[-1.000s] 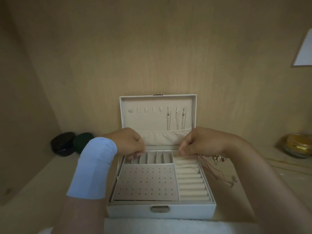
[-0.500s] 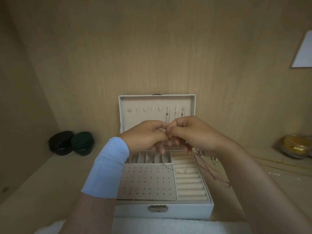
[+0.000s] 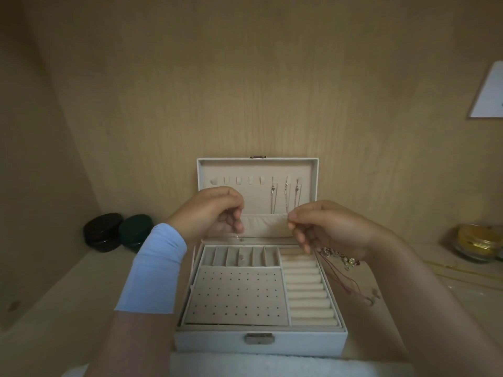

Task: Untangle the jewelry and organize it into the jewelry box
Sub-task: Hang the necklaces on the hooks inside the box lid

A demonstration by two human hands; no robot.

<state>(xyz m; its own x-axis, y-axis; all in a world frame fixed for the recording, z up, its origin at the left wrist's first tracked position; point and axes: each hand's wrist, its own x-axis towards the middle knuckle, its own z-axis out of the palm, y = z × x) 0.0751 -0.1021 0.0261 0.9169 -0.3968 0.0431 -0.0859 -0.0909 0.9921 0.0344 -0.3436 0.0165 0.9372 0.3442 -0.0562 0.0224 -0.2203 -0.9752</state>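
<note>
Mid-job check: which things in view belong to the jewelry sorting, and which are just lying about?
Job:
- open jewelry box
- chains hung in its lid
- tangled jewelry with red cords under the right hand
- left hand, apparently pinching a thin chain too faint to confirm

Lying about:
- black case
- green case
- glass jar with a gold top
- white paper on the wall

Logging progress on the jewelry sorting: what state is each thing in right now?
jewelry box: open, lid upright.
left hand: pinched shut, raised over the box.
right hand: pinched shut, raised.
tangled jewelry: beside the box, under the right hand.
lid chains: three hanging.
</note>
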